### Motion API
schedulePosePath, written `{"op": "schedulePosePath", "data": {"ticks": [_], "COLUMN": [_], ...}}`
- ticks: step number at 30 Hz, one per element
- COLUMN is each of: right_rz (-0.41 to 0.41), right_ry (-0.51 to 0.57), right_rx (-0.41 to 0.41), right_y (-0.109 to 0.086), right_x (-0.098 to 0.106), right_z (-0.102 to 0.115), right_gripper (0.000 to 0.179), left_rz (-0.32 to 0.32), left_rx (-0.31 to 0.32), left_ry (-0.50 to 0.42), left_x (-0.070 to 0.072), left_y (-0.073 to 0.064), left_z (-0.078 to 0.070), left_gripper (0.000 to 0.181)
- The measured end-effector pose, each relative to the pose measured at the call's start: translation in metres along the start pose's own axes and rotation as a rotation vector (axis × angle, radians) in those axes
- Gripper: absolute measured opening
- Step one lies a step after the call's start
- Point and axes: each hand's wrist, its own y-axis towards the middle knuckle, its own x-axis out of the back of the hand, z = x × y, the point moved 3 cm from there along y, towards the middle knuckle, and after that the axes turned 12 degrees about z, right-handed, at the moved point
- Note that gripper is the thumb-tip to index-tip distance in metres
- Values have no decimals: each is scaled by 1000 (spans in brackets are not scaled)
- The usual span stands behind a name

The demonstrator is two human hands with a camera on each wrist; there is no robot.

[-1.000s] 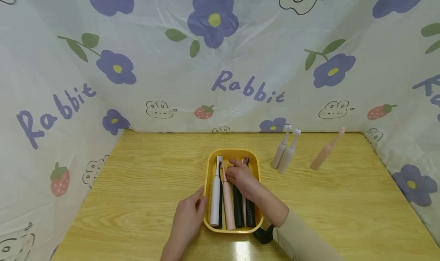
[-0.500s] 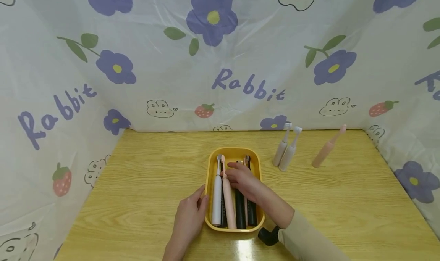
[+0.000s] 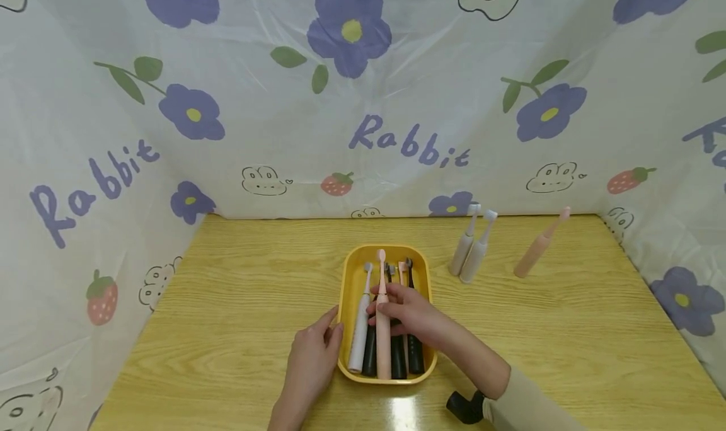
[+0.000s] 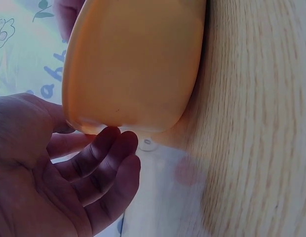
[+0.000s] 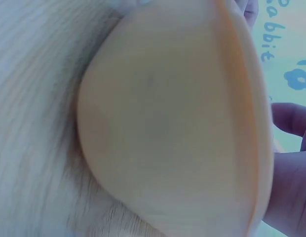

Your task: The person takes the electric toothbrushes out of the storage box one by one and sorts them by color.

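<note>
I judge this partway: two pale grey plastic electric toothbrushes (image 3: 474, 262) and a matte pink electric toothbrush (image 3: 533, 256) stand on the tabletop (image 3: 255, 273) right of the rounded yellow plastic tray (image 3: 354, 283). A white toothbrush (image 3: 359, 343), a second pink brush (image 3: 402, 266) and several black toothbrushes (image 3: 399, 358) remain inside. My right hand's (image 3: 411, 308) grip holds a slim light-pink toothbrush (image 3: 382, 355), not yet outside the tray; my left hand (image 3: 312, 349) rests loosely against its left side.
</note>
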Motion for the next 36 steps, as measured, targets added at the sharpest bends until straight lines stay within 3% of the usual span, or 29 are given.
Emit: {"op": "schedulePosePath", "data": {"ticks": [6, 12, 23, 36], "right_rz": [60, 60, -5, -111], "right_ry": [-95, -146, -156, -189], "right_rx": [2, 41, 156, 336], "right_y": [-12, -19, -29, -53], "right_x": [-3, -6, -7, 15], "right_z": [2, 2, 4, 28], "right_gripper": [45, 46, 42, 43], "left_rz": [1, 8, -1, 8], "left_rx": [1, 5, -10, -3], "left_ry": [6, 5, -3, -9], "left_x": [0, 0, 0, 0], "left_y": [1, 0, 0, 1], "left_z": [-1, -2, -1, 0], "left_gripper": [34, 34, 34, 34]}}
